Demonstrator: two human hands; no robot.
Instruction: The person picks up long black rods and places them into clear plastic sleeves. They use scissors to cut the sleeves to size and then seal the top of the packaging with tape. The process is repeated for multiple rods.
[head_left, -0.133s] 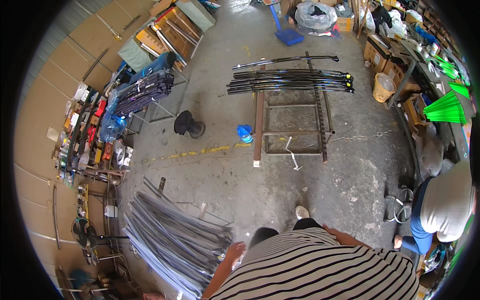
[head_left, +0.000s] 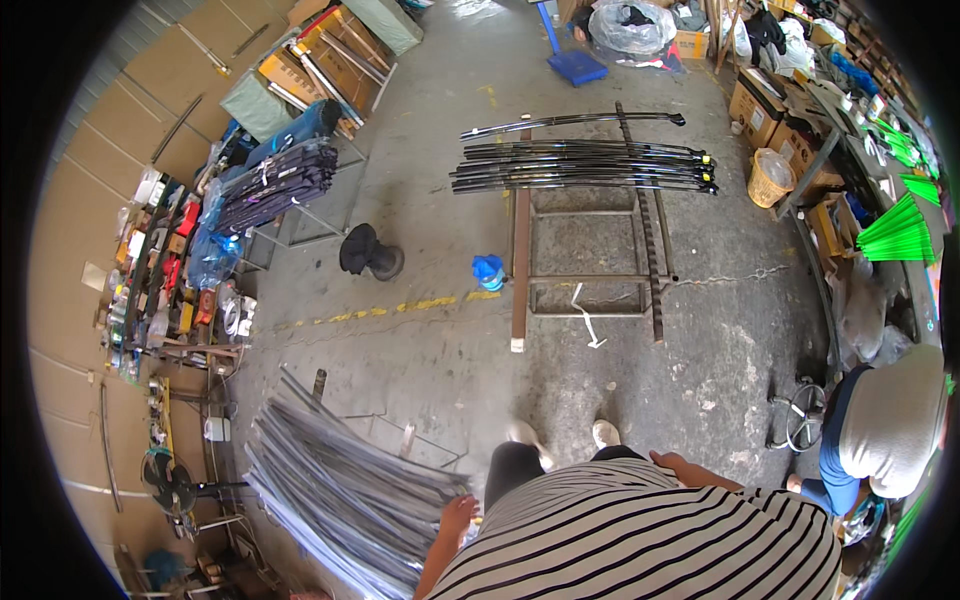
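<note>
My left hand [head_left: 458,514] hangs at my left side, beside the near right end of a large bundle of long grey poles [head_left: 350,480] in clear wrapping. Its fingers look loose and slightly apart, with nothing visible in them; whether it touches the bundle I cannot tell. My right hand [head_left: 668,464] rests low at my right side, partly hidden by my striped shirt, and its fingers do not show clearly. Ahead of me, several black glossy poles [head_left: 580,165] lie side by side across a metal rack [head_left: 520,270].
A blue-topped bottle [head_left: 488,272] and a black stool [head_left: 370,252] stand left of the rack. A bent white strip [head_left: 585,318] lies by its near end. At right are a wheeled base [head_left: 797,415], a co-worker [head_left: 890,420] and a wicker bin [head_left: 770,177]. Shelves [head_left: 170,260] line the left.
My view has shifted slightly, and my left foot now shows beside the right one. My left hand has moved a little back and to the left.
</note>
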